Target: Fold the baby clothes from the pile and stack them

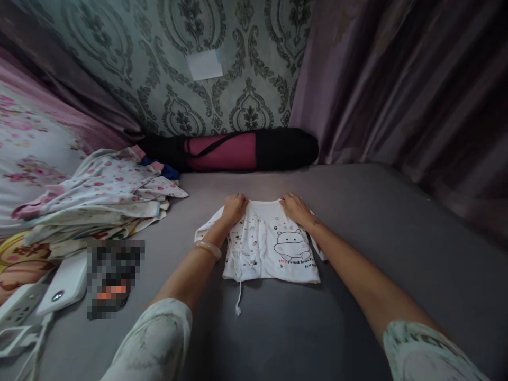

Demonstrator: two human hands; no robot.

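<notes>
A small white baby shirt lies spread out on the grey bed sheet, with a cartoon hippo face and lettering on its right side. Its left part has a small print and a tie string that trails past the lower hem. My left hand is closed on the left shoulder, beside the neckline. At the other shoulder, my right hand is closed on the cloth too. The fingertips of both hands are partly hidden. The sleeves stick out below my wrists on either side.
Folded baby clothes are piled at the left. Nearer are a white power bank with a cable, a power strip and a blurred-out dark object. A black and pink long bag lies along the wall between curtains.
</notes>
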